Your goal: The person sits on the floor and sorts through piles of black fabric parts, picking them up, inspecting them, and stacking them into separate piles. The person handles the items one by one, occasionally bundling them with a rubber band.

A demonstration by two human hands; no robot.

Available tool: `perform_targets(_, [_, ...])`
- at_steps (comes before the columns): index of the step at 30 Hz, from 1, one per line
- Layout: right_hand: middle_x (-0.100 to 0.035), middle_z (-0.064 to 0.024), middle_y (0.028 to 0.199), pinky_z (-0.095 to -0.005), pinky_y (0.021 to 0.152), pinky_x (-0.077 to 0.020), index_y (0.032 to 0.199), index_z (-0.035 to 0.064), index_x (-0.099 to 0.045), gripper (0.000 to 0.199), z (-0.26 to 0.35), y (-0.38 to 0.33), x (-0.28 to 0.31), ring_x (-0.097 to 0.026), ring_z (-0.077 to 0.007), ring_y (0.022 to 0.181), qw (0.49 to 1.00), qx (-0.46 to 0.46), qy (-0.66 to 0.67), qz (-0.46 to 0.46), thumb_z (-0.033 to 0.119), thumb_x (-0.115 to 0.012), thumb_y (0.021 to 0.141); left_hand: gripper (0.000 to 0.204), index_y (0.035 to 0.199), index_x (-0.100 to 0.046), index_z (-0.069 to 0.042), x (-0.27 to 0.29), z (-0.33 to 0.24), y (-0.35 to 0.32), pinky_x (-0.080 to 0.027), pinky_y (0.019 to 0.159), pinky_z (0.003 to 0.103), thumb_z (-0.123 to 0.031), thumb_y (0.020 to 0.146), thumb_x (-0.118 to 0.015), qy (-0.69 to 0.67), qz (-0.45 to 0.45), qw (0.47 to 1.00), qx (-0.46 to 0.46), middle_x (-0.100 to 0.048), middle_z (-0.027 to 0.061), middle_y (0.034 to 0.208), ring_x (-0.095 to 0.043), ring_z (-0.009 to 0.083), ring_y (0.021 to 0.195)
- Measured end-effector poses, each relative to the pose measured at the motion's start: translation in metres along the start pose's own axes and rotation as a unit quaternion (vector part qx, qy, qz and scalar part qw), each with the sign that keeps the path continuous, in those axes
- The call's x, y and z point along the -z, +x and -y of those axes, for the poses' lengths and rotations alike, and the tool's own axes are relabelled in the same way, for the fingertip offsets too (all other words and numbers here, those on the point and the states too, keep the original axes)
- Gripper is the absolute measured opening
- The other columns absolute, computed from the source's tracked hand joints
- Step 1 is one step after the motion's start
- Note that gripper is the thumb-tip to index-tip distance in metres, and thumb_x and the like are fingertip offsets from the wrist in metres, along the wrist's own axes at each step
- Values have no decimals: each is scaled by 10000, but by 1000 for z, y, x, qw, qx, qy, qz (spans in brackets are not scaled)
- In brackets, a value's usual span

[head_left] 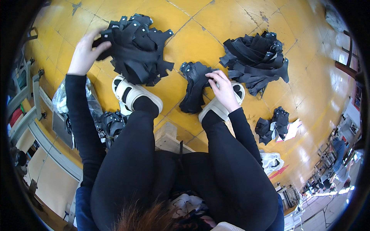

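Note:
My left hand (87, 53) is at the left edge of a large pile of black fabric pieces (137, 54). Its thumb and fingers are spread, and a piece with a small white tag lies between them; whether they press on it is unclear. Bent and close together, the fingers of my right hand (222, 87) pinch the edge of a small bundle of black fabric pieces (195, 82). This bundle lies on the floor between my feet. To its right is another large heap of black fabric pieces (256, 59), with small pale tags on some ends.
My cream sandals (144, 96) flank the small bundle on the yellow tiled floor (192, 40). A smaller black stack (280, 121) lies at right beside white paper (293, 129). Nearby is a white plastic bag (271, 161). A clear bag (92, 102) and a metal frame (42, 134) stand left.

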State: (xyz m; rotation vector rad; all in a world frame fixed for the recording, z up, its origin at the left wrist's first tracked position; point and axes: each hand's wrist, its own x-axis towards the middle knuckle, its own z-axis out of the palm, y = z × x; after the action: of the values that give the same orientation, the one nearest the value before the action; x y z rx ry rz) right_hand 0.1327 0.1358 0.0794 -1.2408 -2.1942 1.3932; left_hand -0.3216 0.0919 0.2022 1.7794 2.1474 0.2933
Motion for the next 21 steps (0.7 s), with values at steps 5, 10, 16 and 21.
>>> perform_targets(5, [-599, -133, 1098, -341, 864, -498, 1103, 22, -669, 214, -12, 3, 14, -633, -286, 977, 995, -65, 26, -78, 37, -639, 891, 720, 1504, -414, -209, -71, 49, 19, -399, 1065, 439, -304, 866, -734, 10, -40, 997, -58, -506, 147, 1422, -515, 345, 1267])
perform_targets(10, [-590, -141, 1242, -387, 989, -464, 1152, 36, -664, 279, -22, 8, 11, -579, -329, 1137, 988, -49, -104, -100, 61, -669, 874, 689, 1484, -443, -183, -82, 14, 11, -333, 1120, 465, -246, 864, -737, 80, -186, 979, -40, -482, 150, 1448, -439, 366, 1339])
perform_targets(16, [-580, -118, 1294, -382, 1015, -459, 1172, 73, -653, 351, -12, -5, 12, -568, -296, 1206, 998, 16, -61, 4, 52, -720, 828, 364, 1205, -639, -82, -96, -77, -1, -429, 1042, 441, -62, 843, -676, -125, -158, 960, -194, -633, 116, 1243, -566, 339, 1194])
perform_targets(21, [-541, -137, 1379, -391, 1078, -410, 1286, 73, -597, 427, -15, -9, 5, -521, -321, 1277, 991, 0, -111, -70, 119, -701, 874, 315, 1152, -654, -85, -168, -123, -15, -448, 1021, 439, -80, 838, -678, -210, 190, 931, -231, -642, 86, 1205, -584, 310, 1180])
